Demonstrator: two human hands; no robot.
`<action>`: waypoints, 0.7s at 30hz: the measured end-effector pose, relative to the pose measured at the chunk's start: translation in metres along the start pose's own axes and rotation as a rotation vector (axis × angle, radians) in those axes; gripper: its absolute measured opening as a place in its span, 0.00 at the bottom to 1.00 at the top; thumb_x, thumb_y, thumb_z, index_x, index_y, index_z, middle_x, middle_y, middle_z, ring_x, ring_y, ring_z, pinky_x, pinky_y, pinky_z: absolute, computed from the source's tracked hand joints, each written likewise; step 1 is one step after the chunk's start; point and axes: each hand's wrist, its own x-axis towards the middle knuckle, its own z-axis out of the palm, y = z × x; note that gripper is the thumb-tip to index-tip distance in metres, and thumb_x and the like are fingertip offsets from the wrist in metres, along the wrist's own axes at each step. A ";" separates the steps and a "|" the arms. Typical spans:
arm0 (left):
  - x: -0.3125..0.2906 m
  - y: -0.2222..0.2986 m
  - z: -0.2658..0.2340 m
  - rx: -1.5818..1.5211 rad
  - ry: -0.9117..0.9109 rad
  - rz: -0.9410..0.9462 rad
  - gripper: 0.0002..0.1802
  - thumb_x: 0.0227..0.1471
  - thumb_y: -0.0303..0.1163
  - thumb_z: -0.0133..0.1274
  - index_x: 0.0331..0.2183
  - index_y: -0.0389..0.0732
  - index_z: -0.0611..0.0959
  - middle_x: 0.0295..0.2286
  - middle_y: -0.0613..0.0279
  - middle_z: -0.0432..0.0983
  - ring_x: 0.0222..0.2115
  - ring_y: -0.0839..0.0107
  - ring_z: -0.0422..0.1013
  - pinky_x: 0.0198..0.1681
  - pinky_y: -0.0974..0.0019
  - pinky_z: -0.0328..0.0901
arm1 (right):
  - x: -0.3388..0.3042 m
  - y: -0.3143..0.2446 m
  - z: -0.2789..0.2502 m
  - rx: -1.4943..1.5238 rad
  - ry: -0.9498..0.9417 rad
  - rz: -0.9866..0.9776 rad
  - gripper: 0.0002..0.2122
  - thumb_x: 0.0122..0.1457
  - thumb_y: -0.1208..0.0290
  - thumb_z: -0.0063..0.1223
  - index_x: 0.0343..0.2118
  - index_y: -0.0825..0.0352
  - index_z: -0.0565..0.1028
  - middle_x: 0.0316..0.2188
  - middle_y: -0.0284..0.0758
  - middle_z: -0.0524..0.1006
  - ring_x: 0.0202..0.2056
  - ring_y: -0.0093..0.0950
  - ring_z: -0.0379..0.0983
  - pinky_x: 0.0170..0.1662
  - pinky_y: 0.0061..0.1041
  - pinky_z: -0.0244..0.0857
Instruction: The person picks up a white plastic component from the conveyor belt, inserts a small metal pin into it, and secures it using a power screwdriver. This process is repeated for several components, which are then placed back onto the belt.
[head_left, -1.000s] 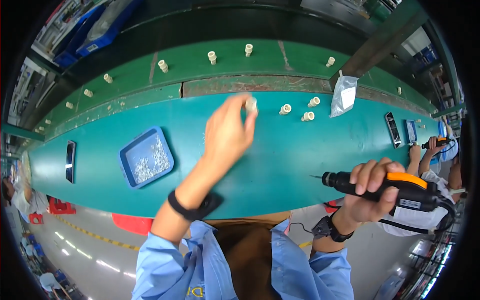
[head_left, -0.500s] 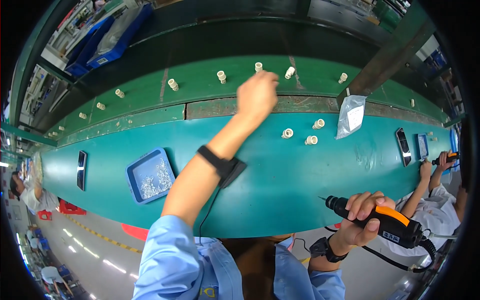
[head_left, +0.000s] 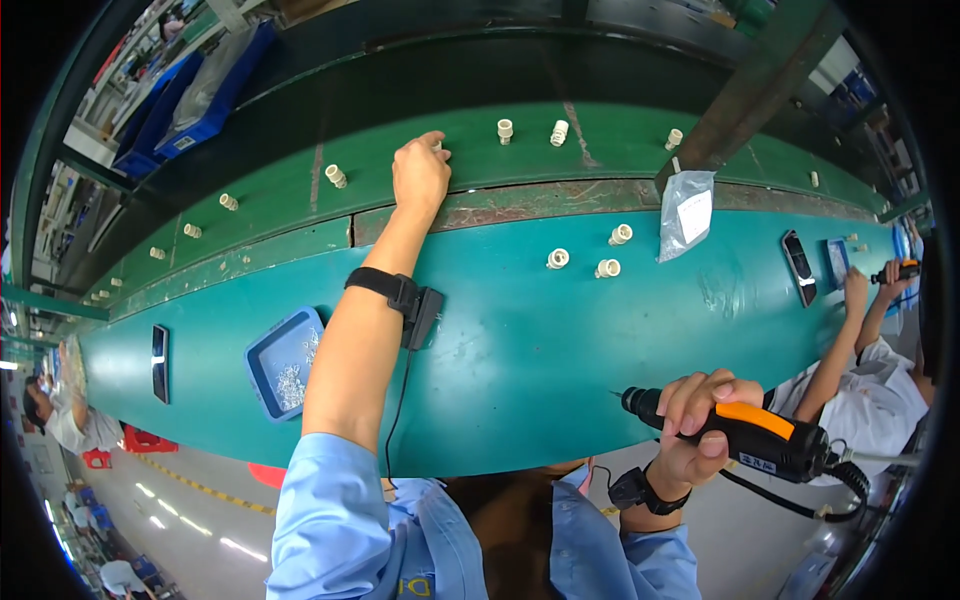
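My left hand point(head_left: 421, 175) is stretched out over the green strip at the back, its fingers closed around a small cream-coloured cylindrical plastic fitting, which they mostly hide. Several like fittings stand along that strip, the closest being a fitting point(head_left: 505, 130) just right of the hand. Three more, among them a fitting point(head_left: 607, 268), are grouped on the teal tabletop point(head_left: 520, 370). In my right hand point(head_left: 700, 415) is a black and orange electric screwdriver point(head_left: 765, 435), held above the front edge with its bit pointing left. Left of my forearm lies a blue tray point(head_left: 262, 365) of small shiny metal parts.
A clear plastic bag point(head_left: 687, 215) with a white label hangs by the green post point(head_left: 745, 95). Phones lie on the table at left point(head_left: 160, 365) and right point(head_left: 798, 268). A co-worker point(head_left: 860, 390) with another screwdriver sits at the right. A cable runs from my left wrist strap.
My left hand has moved left along the strip, from beside one fitting to the fitting left of it. The right hand still holds the screwdriver. The whole view has shifted slightly.
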 end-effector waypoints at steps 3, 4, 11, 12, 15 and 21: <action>-0.002 0.011 -0.009 0.000 -0.035 -0.004 0.14 0.44 0.24 0.53 0.38 0.37 0.80 0.28 0.52 0.78 0.32 0.57 0.75 0.39 0.61 0.67 | -0.007 -0.009 0.001 0.106 0.005 0.042 0.18 0.48 0.66 0.59 0.38 0.66 0.63 0.18 0.29 0.64 0.15 0.22 0.62 0.21 0.22 0.59; -0.002 0.015 -0.015 0.009 -0.059 0.003 0.14 0.44 0.24 0.52 0.37 0.37 0.80 0.28 0.52 0.78 0.32 0.58 0.75 0.38 0.61 0.67 | -0.009 -0.013 0.005 0.116 0.004 0.039 0.18 0.48 0.66 0.59 0.38 0.66 0.63 0.18 0.29 0.64 0.16 0.22 0.62 0.21 0.22 0.59; -0.092 0.079 -0.097 -0.241 -0.295 0.259 0.12 0.41 0.19 0.51 0.33 0.34 0.80 0.29 0.46 0.77 0.31 0.55 0.74 0.36 0.62 0.68 | -0.014 -0.021 0.025 0.016 -0.037 0.011 0.18 0.53 0.58 0.52 0.39 0.66 0.63 0.19 0.28 0.63 0.15 0.19 0.58 0.20 0.20 0.57; -0.119 0.079 -0.105 -0.254 -0.290 0.371 0.11 0.41 0.18 0.52 0.33 0.34 0.80 0.28 0.46 0.76 0.31 0.55 0.74 0.35 0.62 0.68 | -0.014 -0.021 0.027 0.032 -0.039 -0.001 0.18 0.54 0.58 0.51 0.40 0.66 0.63 0.19 0.28 0.63 0.15 0.19 0.58 0.20 0.20 0.57; -0.192 0.066 -0.119 -0.247 -0.384 0.325 0.10 0.40 0.20 0.56 0.31 0.35 0.80 0.29 0.49 0.77 0.28 0.55 0.74 0.32 0.62 0.68 | -0.018 -0.023 0.033 0.072 -0.061 0.020 0.18 0.54 0.59 0.51 0.41 0.66 0.64 0.20 0.28 0.63 0.16 0.19 0.59 0.21 0.19 0.57; -0.257 0.044 -0.101 -0.369 -0.325 0.195 0.12 0.42 0.21 0.57 0.34 0.37 0.79 0.33 0.53 0.76 0.28 0.58 0.74 0.30 0.63 0.69 | -0.013 -0.016 0.044 0.158 -0.127 0.013 0.20 0.53 0.59 0.51 0.43 0.66 0.64 0.20 0.29 0.64 0.16 0.22 0.60 0.22 0.23 0.59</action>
